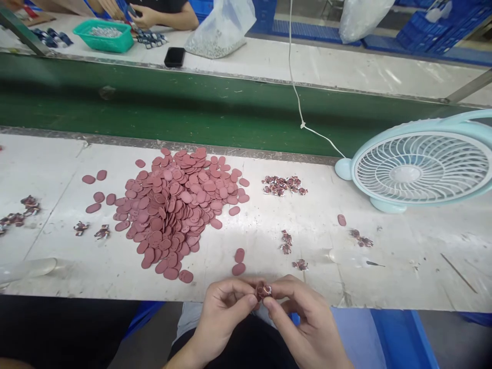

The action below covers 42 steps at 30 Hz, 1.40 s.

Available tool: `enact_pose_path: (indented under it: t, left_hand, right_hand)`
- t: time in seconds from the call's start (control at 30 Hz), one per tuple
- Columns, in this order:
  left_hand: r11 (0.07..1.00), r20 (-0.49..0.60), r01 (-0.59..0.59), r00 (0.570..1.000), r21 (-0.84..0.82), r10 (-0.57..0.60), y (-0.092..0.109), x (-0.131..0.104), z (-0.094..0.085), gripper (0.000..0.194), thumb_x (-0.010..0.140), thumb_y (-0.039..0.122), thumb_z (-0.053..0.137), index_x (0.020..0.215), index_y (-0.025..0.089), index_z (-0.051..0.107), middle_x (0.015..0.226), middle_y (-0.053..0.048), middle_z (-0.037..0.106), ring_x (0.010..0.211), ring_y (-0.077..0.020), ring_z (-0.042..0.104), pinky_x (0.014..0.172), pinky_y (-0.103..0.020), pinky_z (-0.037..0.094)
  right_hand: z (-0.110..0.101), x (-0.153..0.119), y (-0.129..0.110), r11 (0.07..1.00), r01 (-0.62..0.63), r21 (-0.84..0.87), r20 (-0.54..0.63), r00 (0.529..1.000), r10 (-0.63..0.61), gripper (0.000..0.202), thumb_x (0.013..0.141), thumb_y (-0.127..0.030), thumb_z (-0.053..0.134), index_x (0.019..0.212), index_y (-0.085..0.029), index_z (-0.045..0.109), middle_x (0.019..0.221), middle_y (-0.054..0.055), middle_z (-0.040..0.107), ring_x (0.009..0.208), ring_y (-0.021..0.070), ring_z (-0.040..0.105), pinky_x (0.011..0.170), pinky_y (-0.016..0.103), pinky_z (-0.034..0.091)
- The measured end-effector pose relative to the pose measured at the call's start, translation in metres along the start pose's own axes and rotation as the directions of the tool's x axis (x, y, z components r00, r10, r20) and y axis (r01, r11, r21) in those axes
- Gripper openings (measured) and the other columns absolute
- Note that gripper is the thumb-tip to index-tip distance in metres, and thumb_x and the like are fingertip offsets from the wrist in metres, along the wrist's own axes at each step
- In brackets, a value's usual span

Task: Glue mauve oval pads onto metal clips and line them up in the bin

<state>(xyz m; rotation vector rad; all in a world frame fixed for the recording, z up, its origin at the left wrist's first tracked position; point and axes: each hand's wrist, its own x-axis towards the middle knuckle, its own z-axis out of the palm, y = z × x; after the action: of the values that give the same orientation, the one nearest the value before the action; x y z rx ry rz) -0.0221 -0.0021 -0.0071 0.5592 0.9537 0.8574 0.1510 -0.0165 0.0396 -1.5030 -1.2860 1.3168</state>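
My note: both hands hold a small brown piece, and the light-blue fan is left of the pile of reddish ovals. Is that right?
Not quite: the head view shows the light-blue fan right of the pile of reddish ovals. The left hand and right hand do hold a small brown piece.

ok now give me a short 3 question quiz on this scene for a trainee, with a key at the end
1. Multiple choice: where does the pale blue fan stand from the large heap?
a) to its left
b) on top of it
c) to its right

2. True or false: the fingers of the left hand and right hand meet at a small brown-and-white item.

3. Fill in the blank: the large heap is made up of flat, reddish-brown pieces with an ___ outline.

Key:
1. c
2. true
3. oval
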Motion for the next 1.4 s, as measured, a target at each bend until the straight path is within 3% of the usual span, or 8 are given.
enact_pose_path:
  t: [0.27, 0.67, 0.8, 0.97, 1.1, 1.23, 1.3, 1.4]
  left_hand:
    - [1.000, 0.004, -0.014, 1.000, -0.024, 0.014, -0.001, -0.002, 0.001, 0.010, 0.085, 0.025, 0.077, 0.080, 0.017, 0.079, 0.108, -0.012, 0.080, 0.097, -0.0289, 0.074, 0.086, -0.039, 0.058]
    - [1.000, -0.010, -0.016, 1.000, -0.004, 0.016, 0.001, -0.004, 0.010, 0.012, 0.085, 0.027, 0.076, 0.080, 0.018, 0.080, 0.106, -0.011, 0.079, 0.089, -0.0253, 0.074, 0.087, -0.039, 0.058]
    - [0.999, -0.019, -0.024, 1.000, 0.026, 0.024, 0.003, -0.005, 0.012, 0.012, 0.084, 0.027, 0.077, 0.077, 0.018, 0.080, 0.101, -0.010, 0.080, 0.098, -0.0274, 0.073, 0.091, -0.038, 0.057]
    - [0.999, -0.034, -0.035, 0.999, 0.013, 0.035, -0.005, -0.003, 0.011, 0.010, 0.084, 0.027, 0.077, 0.080, 0.018, 0.080, 0.109, -0.011, 0.079, 0.092, -0.0260, 0.074, 0.082, -0.035, 0.060]
    - [0.997, -0.105, -0.071, 0.992, 0.006, 0.072, -0.019, -0.004, 0.009, 0.010, 0.084, 0.027, 0.078, 0.087, 0.018, 0.082, 0.116, -0.013, 0.078, 0.105, -0.0309, 0.072, 0.083, -0.036, 0.060]
    - [0.983, -0.094, -0.078, 0.991, 0.165, 0.095, -0.013, -0.004, -0.001, 0.015, 0.087, 0.029, 0.075, 0.097, 0.020, 0.082, 0.126, -0.014, 0.074, 0.102, -0.0312, 0.074, 0.078, -0.037, 0.062]
    - [0.906, -0.070, -0.158, 0.977, 0.393, 0.201, 0.001, 0.000, -0.011, 0.016, 0.087, 0.027, 0.074, 0.100, 0.022, 0.081, 0.127, -0.012, 0.074, 0.109, -0.0313, 0.071, 0.091, -0.040, 0.059]
    - [0.533, 0.102, -0.327, 0.908, 0.781, 0.408, 0.023, 0.018, -0.030, 0.021, 0.088, 0.022, 0.072, 0.107, 0.024, 0.080, 0.129, -0.010, 0.073, 0.122, -0.0305, 0.064, 0.112, -0.044, 0.046]
  right_hand:
    - [0.010, -0.001, 0.014, 0.941, -0.134, 0.311, -0.003, 0.990, 0.142, 0.010, 0.094, -0.031, 0.070, 0.100, -0.024, 0.073, 0.093, 0.005, 0.075, 0.079, 0.0178, 0.072, 0.073, 0.030, 0.063]
    - [0.013, -0.005, 0.017, 0.945, -0.067, 0.319, -0.071, 0.993, 0.094, 0.009, 0.094, -0.029, 0.069, 0.100, -0.023, 0.072, 0.095, 0.006, 0.076, 0.083, 0.0198, 0.075, 0.076, 0.032, 0.065]
    - [0.015, -0.007, 0.023, 0.936, -0.050, 0.349, -0.102, 0.991, 0.090, 0.007, 0.093, -0.028, 0.070, 0.098, -0.024, 0.072, 0.094, 0.005, 0.077, 0.082, 0.0190, 0.075, 0.074, 0.030, 0.064]
    - [0.016, -0.007, 0.023, 0.903, -0.104, 0.417, -0.084, 0.985, 0.153, 0.008, 0.092, -0.030, 0.072, 0.099, -0.026, 0.074, 0.093, 0.004, 0.077, 0.079, 0.0160, 0.073, 0.076, 0.028, 0.063]
    - [0.018, -0.002, 0.022, 0.866, -0.143, 0.478, -0.077, 0.976, 0.203, 0.010, 0.091, -0.032, 0.074, 0.098, -0.026, 0.076, 0.093, 0.003, 0.078, 0.077, 0.0144, 0.073, 0.075, 0.026, 0.062]
    - [0.012, -0.004, 0.035, 0.830, -0.164, 0.533, -0.070, 0.969, 0.236, 0.013, 0.090, -0.034, 0.075, 0.099, -0.025, 0.077, 0.089, 0.004, 0.077, 0.076, 0.0164, 0.074, 0.072, 0.028, 0.063]
    - [0.000, -0.012, 0.048, 0.818, -0.146, 0.556, -0.116, 0.961, 0.251, 0.013, 0.089, -0.033, 0.076, 0.100, -0.025, 0.076, 0.090, 0.004, 0.077, 0.077, 0.0176, 0.074, 0.069, 0.028, 0.064]
    - [-0.026, -0.030, 0.072, 0.820, -0.089, 0.565, -0.247, 0.930, 0.271, 0.013, 0.087, -0.031, 0.079, 0.098, -0.025, 0.077, 0.092, 0.005, 0.077, 0.077, 0.0186, 0.075, 0.066, 0.027, 0.064]
